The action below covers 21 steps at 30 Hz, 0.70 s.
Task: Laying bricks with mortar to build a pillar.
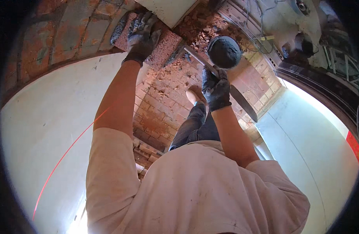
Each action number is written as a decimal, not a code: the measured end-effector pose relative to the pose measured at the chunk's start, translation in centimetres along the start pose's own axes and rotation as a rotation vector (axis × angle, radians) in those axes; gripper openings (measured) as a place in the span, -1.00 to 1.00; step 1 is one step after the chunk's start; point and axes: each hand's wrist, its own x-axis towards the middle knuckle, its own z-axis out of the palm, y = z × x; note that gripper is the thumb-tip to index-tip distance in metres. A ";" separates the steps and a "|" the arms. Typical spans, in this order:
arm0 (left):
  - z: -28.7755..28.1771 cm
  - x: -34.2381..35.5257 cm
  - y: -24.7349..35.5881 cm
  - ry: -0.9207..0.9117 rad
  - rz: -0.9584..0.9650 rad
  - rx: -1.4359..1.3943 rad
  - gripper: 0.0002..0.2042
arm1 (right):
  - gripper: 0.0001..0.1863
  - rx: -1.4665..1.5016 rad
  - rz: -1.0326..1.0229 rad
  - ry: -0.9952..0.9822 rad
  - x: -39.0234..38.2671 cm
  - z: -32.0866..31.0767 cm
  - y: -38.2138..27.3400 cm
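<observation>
My left hand (pixel 142 42), in a dark, dirty glove, reaches up at the top left. It lies over a reddish brick (pixel 127 32), with the fingers across it toward the far edge and the thumb spread to the right. Dark mortar (pixel 117 30) coats that brick's left end. At the centre, my gloved right hand (pixel 216 89) is closed round a mason's knife (pixel 243 102). Its pale round handle points up and left, while the long flat blade extends down and right. Just beyond the right hand stands a round bucket (pixel 225 52) holding dark grey mortar.
Brickwork (pixel 72 33) runs along the upper left above a pale wall panel (pixel 50 109). Broken rubble (pixel 202 35) lies near the bucket on the brick-paved floor (pixel 163 105). Cables (pixel 261 19) and a dark frame (pixel 316 84) are at right. A red line crosses my left arm.
</observation>
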 end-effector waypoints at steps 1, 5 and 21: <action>0.0 0.0 0.0 -0.035 -0.029 0.018 -0.53 | -0.82 0.276 0.105 0.114 -0.2 0.1 0.1; 0.2 0.0 0.1 -0.048 -0.033 -0.033 -0.53 | -0.84 0.174 0.061 0.056 -1.1 2.5 0.6; -2.2 -0.7 0.5 0.057 -0.124 -0.131 -0.60 | -0.75 -2.248 -0.292 -0.756 -1.4 -2.5 -16.9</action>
